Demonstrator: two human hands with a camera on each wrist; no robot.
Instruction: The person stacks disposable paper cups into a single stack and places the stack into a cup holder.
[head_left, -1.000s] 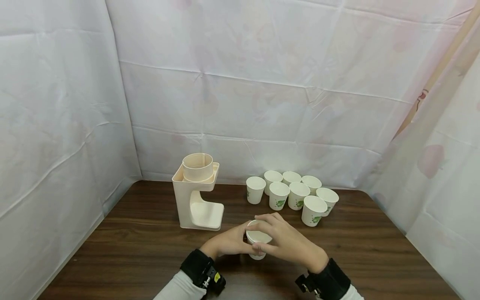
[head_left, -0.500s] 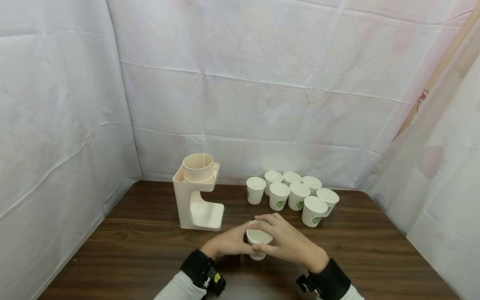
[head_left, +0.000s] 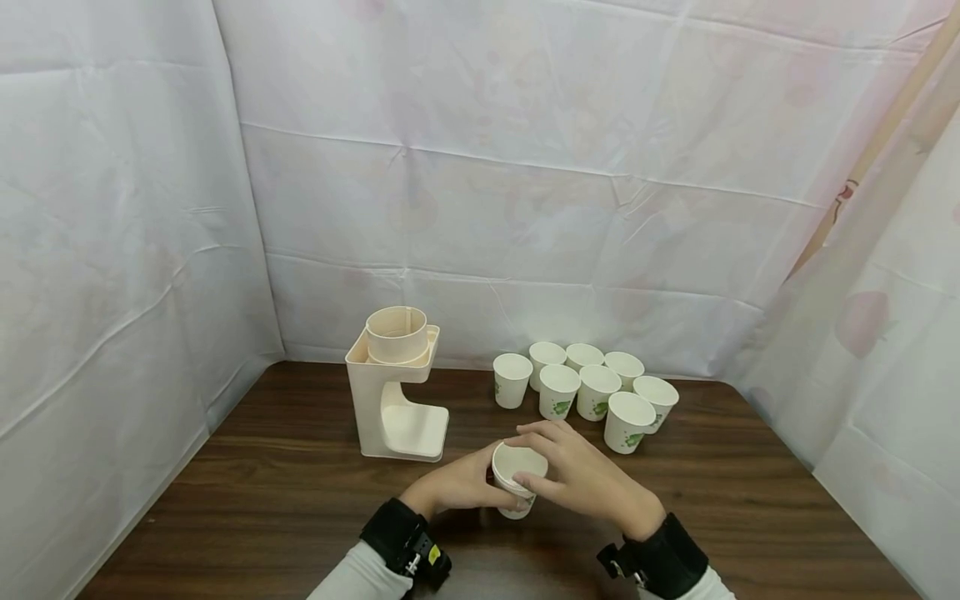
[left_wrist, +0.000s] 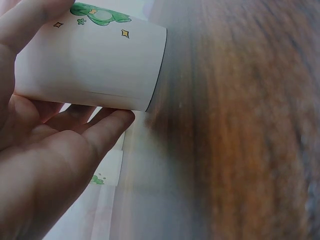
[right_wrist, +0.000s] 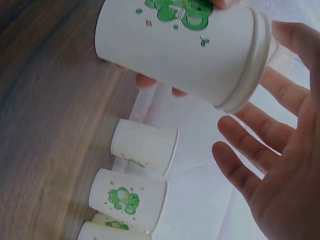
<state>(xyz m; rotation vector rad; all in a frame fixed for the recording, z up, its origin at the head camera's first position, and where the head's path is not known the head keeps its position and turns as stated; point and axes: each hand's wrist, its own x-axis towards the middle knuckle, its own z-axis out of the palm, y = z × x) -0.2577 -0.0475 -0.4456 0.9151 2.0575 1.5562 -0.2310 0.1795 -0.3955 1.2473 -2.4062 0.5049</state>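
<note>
Two nested white paper cups [head_left: 516, 461] stand upright at the front middle of the table, with a doubled rim in the right wrist view. My left hand [head_left: 459, 483] grips them low from the left, thumb in front and fingers behind. The green cartoon print on the outer cup [right_wrist: 180, 55] shows in the right wrist view. My right hand [head_left: 588, 479] is at the right of the rim, fingers extended and loosely spread around it. Whether its thumb or fingertips touch the rim, I cannot tell.
Several paper cups [head_left: 558, 390] stand upright in a group at the back right of the dark wooden table [head_left: 247, 492]. A cream-coloured stand [head_left: 367, 408] with a round holder [head_left: 396, 337] on top is at the back left. White curtains [head_left: 487, 208] surround the table.
My right hand has moved slightly right and drawn its thumb back from the front of the nested cups, so more of the opening shows. The left hand stays in place.
</note>
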